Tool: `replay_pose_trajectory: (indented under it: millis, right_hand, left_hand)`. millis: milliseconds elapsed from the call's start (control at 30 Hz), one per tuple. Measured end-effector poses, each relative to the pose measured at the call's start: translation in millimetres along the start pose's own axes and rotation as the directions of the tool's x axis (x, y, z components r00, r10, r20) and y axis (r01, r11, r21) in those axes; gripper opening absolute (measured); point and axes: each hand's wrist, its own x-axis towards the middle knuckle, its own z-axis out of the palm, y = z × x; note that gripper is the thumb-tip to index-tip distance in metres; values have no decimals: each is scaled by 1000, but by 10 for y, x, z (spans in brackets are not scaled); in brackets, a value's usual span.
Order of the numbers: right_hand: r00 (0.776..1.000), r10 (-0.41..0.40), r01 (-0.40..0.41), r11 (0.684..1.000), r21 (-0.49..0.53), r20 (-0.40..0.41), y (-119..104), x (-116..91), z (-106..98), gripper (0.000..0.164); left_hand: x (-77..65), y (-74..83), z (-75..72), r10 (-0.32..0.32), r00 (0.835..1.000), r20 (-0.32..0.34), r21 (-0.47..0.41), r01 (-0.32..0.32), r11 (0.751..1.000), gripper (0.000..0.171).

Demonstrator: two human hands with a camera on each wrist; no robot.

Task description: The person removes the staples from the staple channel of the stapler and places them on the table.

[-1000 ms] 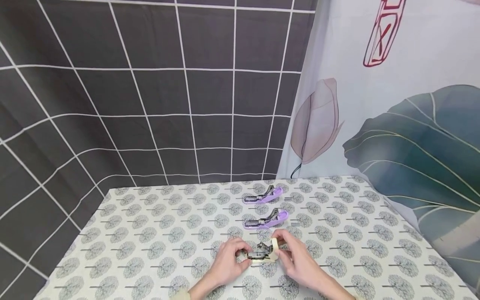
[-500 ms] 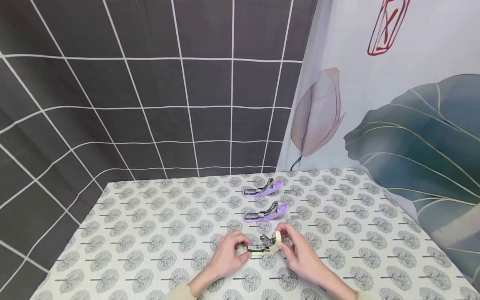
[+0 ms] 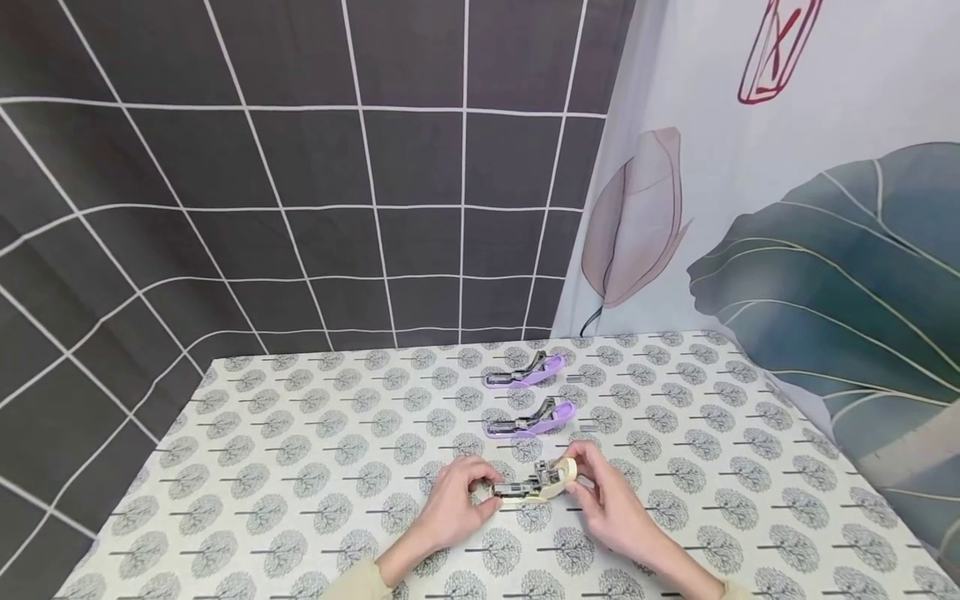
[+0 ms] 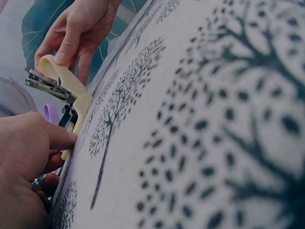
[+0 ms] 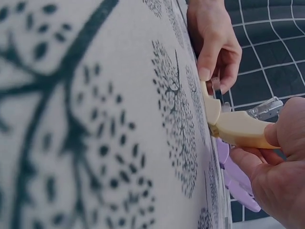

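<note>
A cream stapler [image 3: 528, 498] lies folded wide back over the table, its metal inner parts uncovered. My left hand [image 3: 456, 504] pinches the end of its base between thumb and fingers. At the other end, my right hand [image 3: 611, 502] pinches the raised cover, thumb on the near side. In the left wrist view the cream cover [image 4: 69, 82] angles up from the hinge, with the metal magazine beside it. The right wrist view shows the cover's smooth outer side [image 5: 243, 130] held by the right thumb and fingers.
Behind the hands lie two purple staplers, one nearer [image 3: 553, 417] and one farther [image 3: 546, 368], both folded back. Right of each is a small grey staple strip, nearer [image 3: 588, 428] and farther [image 3: 573, 378]. A tree-print cloth [image 3: 300, 500] covers the table; a dark gridded curtain [image 3: 300, 167] hangs behind.
The right hand has swung the cream stapler's cover outward to the right, from nearly upright to a lower slant. The left hand keeps its pinch on the base. The head view has tilted slightly.
</note>
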Motion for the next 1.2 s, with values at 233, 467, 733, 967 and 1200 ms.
replay_pose_trajectory:
  millis: [233,467,733,967,1200]
  right_hand:
    - [1000,18,-20,994,104,23,37,-38,-33,40]
    - [997,50,-56,990,129,50,45,-77,-77,34]
    - [989,120,-131,980,150,82,100,-111,-112,33]
    - [967,199,-229,953,200,159,98,-114,-180,32]
    - [953,302,-300,952,55,-31,-171,13,-297,43]
  left_hand:
    - [6,-9,11,-7,1000,7,5,7,1000,23]
    - [3,-7,10,-9,1000,7,10,9,1000,23]
    - [6,-4,3,29,1000,-8,6,-29,1000,25]
    - [2,-17,16,19,1000,-2,-1,-19,1000,24]
    - [9,-34,19,11,1000,3,9,-11,1000,24]
